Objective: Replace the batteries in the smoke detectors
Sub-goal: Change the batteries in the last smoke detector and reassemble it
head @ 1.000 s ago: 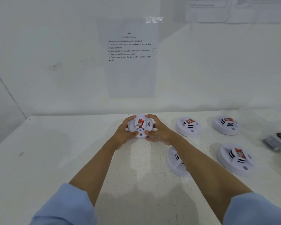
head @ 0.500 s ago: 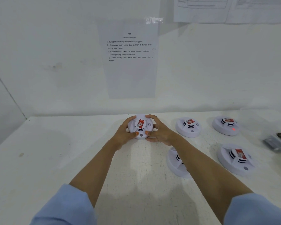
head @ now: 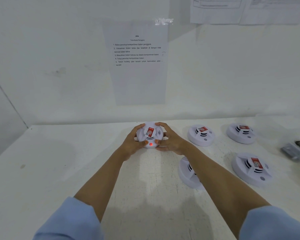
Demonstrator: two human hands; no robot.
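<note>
A round white smoke detector [head: 150, 134] with a red label faces me, tilted up above the white table [head: 59, 170]. My left hand [head: 133, 142] grips its left side and my right hand [head: 170, 141] grips its right side, both thumbs near the lower front. A red light [head: 150, 144] glows on its lower edge between the thumbs. Several more white detectors lie on the table to the right: one at the back [head: 201, 135], one further right [head: 241, 133], one near [head: 252, 168], and one [head: 186, 174] partly hidden under my right forearm.
A clear container with dark batteries [head: 296, 149] sits at the table's right edge. A printed instruction sheet [head: 137, 54] hangs on the wall behind the table, with more papers [head: 232, 9] at the top right.
The red light on the held detector has come on. The red light seen half a second ago on the far right detector is off. My hands have hardly moved.
</note>
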